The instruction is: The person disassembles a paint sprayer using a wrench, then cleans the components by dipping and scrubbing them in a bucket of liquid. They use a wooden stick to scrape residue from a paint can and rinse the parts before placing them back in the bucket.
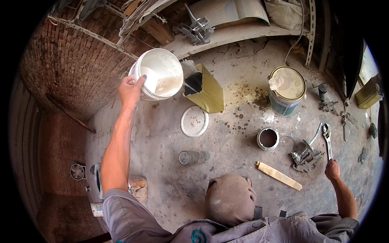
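Observation:
My left hand grips the rim of a white plastic bucket, thumb inside and fingers outside. The bucket is tilted so its opening faces me, with a beige residue on the inner wall. Far to the right, my right hand is closed round the handle of an adjustable wrench. Left of the wrench lies a metal spray gun, and beside that stands a small white pot with dark contents. Close to the raised bucket are an open square yellow tin and a round white lid on the floor.
A large paint bucket with a crusted lid stands at the back right. Nearer lie a wooden strip and a dark cylindrical jar. Along the back runs a shelf holding another metal spray gun. A brick wall rises at left.

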### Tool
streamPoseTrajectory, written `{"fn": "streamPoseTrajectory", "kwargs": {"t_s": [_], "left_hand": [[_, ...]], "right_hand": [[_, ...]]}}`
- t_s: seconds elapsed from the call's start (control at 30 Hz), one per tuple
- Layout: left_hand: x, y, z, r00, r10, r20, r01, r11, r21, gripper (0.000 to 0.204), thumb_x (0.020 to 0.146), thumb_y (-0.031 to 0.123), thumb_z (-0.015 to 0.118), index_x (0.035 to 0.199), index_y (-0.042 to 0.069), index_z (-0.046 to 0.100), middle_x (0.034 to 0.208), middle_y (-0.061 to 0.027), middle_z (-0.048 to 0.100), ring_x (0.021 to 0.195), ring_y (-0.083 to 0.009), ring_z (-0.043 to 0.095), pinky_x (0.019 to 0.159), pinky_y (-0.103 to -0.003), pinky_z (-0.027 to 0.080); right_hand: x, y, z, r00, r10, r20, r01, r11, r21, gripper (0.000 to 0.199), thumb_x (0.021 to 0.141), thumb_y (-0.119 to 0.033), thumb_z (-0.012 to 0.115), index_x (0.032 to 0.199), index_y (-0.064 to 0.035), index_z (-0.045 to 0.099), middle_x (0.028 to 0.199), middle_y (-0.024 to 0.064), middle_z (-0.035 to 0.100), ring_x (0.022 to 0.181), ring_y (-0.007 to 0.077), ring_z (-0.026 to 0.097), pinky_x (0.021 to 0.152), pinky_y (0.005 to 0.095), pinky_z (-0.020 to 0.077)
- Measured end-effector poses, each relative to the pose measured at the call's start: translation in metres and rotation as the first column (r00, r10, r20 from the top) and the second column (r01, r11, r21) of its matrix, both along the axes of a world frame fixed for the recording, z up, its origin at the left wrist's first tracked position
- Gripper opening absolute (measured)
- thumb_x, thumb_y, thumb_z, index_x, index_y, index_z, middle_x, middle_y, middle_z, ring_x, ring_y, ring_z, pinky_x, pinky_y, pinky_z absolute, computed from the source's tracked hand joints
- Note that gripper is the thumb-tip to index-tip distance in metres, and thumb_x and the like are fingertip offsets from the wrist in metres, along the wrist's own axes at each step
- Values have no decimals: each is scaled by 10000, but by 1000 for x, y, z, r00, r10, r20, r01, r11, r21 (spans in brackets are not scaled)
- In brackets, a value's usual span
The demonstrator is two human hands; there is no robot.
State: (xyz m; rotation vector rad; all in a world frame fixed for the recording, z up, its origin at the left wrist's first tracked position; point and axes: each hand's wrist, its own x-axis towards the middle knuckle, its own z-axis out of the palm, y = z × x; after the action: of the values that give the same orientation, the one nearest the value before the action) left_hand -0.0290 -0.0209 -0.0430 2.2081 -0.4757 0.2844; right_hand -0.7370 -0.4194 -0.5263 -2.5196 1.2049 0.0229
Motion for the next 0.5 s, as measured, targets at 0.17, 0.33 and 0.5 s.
{"fn": "streamPoseTrajectory", "kwargs": {"t_s": [0.17, 0.33, 0.5], "left_hand": [[-2, -1, 1, 1000, 3, 0, -3, 1000, 9, 563, 799, 251, 825, 1177, -73, 562, 949, -106, 687, 724, -131, 665, 525, -256, 531], [0, 1, 0, 1000, 0, 5, 0, 1000, 10, 569, 798, 249, 825, 1181, -77, 559, 948, -108, 687, 719, -131, 663, 517, -255, 526], [0, 1, -1, 1000, -4, 8, 4, 1000, 7, 574, 797, 246, 827, 1183, -83, 558, 946, -110, 687, 711, -129, 661, 510, -251, 523]], "right_hand": [[1, 0, 3, 1000, -6, -2, 6, 1000, 10, 52, 871, -70, 543, 886, -21, 541, 881, 247, 588, 800, 478, 603, 675, 557, 477], [3, 2, 4, 1000, -15, -4, 15, 1000, 7, 54, 870, -73, 545, 878, -20, 539, 884, 247, 589, 802, 477, 603, 672, 555, 476], [0, 0, 1, 1000, -12, 1, 12, 1000, 18, 57, 870, -71, 543, 878, -15, 535, 886, 252, 589, 799, 480, 601, 673, 555, 477]]}}
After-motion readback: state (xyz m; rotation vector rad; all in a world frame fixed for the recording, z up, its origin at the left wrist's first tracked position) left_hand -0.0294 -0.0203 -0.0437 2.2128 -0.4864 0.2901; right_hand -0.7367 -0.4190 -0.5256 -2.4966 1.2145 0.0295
